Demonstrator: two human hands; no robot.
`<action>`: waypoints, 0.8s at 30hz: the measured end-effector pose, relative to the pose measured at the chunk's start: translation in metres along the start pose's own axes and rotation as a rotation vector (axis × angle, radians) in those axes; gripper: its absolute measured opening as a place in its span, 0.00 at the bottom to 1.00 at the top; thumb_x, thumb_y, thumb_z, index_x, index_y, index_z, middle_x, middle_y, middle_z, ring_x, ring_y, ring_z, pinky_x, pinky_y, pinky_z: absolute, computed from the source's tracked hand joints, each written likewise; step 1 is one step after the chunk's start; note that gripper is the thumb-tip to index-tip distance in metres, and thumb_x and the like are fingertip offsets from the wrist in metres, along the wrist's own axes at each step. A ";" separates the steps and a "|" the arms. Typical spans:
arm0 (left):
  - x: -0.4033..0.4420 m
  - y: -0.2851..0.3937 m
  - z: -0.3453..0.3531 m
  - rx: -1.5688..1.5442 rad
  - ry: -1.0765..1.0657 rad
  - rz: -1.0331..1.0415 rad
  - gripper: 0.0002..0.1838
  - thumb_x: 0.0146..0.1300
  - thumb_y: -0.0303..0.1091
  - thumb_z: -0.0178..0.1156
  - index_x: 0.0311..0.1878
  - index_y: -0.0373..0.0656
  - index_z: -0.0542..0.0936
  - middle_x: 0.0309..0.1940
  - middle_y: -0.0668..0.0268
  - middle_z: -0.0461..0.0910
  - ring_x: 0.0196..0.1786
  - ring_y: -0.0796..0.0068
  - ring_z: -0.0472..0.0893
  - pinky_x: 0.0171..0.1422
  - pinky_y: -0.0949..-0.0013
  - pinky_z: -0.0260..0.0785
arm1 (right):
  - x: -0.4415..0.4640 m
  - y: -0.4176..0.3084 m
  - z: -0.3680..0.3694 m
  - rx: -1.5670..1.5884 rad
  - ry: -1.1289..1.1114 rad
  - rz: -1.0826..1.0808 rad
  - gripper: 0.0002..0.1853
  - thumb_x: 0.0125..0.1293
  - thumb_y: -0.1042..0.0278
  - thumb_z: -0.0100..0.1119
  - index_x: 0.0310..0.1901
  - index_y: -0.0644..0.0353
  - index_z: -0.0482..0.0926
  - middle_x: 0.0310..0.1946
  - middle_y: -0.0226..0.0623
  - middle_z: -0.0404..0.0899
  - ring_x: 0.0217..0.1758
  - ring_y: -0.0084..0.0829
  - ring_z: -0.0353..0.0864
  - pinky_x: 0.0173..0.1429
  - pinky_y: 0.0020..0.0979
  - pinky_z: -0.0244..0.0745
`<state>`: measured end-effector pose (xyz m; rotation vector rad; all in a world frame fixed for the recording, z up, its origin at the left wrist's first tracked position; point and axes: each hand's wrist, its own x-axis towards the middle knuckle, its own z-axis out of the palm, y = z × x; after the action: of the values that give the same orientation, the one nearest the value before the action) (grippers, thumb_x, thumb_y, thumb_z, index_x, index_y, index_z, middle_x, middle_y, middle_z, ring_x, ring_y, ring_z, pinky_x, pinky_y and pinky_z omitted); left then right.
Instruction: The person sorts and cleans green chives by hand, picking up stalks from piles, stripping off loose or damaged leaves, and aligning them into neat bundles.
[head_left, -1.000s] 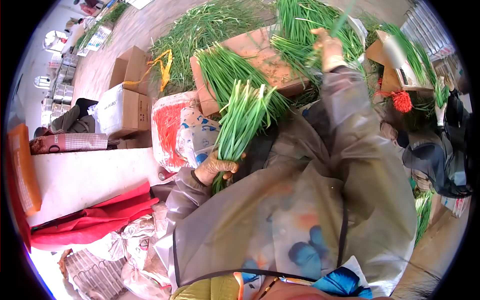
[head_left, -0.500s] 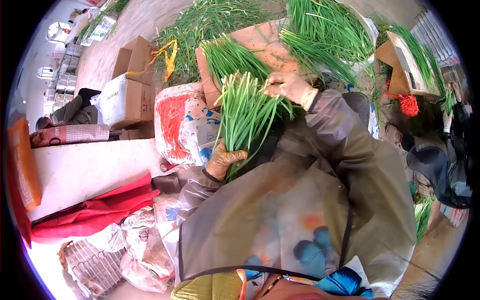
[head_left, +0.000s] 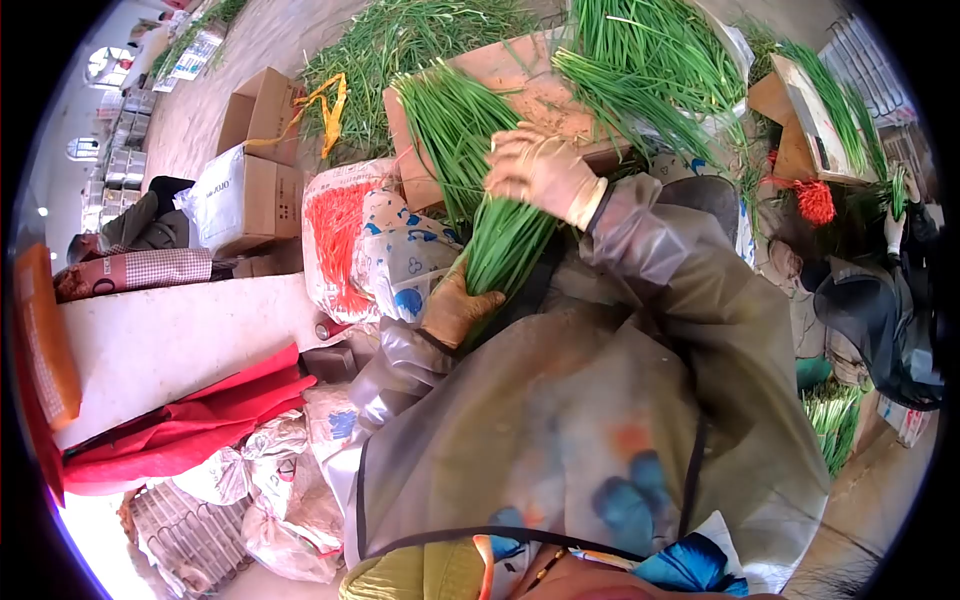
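Observation:
A bunch of garlic chives (head_left: 515, 238) slants up from my lap. My left hand (head_left: 458, 308), in a stained tan glove, is wrapped round its lower part. Over the upper end lies my right hand (head_left: 543, 175), gloved too, with its fingers curled across the stalks; they are slightly blurred and cover the cut tips. Just beyond, more chives (head_left: 455, 115) rest on a cardboard sheet (head_left: 545, 100), which carries crumbs of soil. Another pile of chives (head_left: 655, 65) is at the sheet's right.
Red ties (head_left: 338, 235) lie on a printed sack to my left. Behind them stands an open cardboard box (head_left: 270, 195) with a yellow strap (head_left: 333, 125). A white board (head_left: 190, 335) and red cloth (head_left: 200, 430) are at far left. At right, another person's gloved hand (head_left: 893, 235) holds chives.
My right hand has moved left and down from beside the tips to over the bunch's upper end. The bunch now leans more to the right and its stalks are gathered closer.

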<state>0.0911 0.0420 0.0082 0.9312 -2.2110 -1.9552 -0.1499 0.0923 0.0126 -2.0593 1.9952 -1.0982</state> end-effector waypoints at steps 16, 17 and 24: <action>-0.012 0.004 0.000 0.458 0.212 -0.001 0.31 0.50 0.30 0.66 0.59 0.45 0.66 0.46 0.57 0.78 0.50 0.65 0.77 0.54 0.70 0.66 | -0.009 -0.012 -0.023 0.094 -0.258 0.456 0.29 0.53 0.53 0.64 0.54 0.57 0.69 0.43 0.43 0.78 0.48 0.42 0.76 0.52 0.35 0.70; -0.014 0.005 0.000 0.460 0.215 -0.001 0.31 0.50 0.30 0.66 0.59 0.45 0.66 0.46 0.57 0.78 0.50 0.65 0.77 0.54 0.70 0.66 | -0.011 -0.004 -0.017 0.167 -0.266 0.456 0.26 0.54 0.55 0.62 0.52 0.56 0.70 0.40 0.42 0.79 0.45 0.41 0.78 0.50 0.35 0.70; -0.020 -0.003 -0.002 0.443 0.266 0.112 0.31 0.49 0.29 0.66 0.58 0.47 0.67 0.46 0.60 0.78 0.49 0.68 0.78 0.52 0.70 0.68 | -0.035 0.027 -0.009 -0.089 -0.072 0.385 0.12 0.61 0.55 0.51 0.42 0.48 0.75 0.28 0.41 0.78 0.33 0.46 0.78 0.37 0.41 0.71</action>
<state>0.1096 0.0492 0.0129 1.0099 -2.5078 -1.2303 -0.1734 0.1230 -0.0097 -1.6202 2.3068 -0.8610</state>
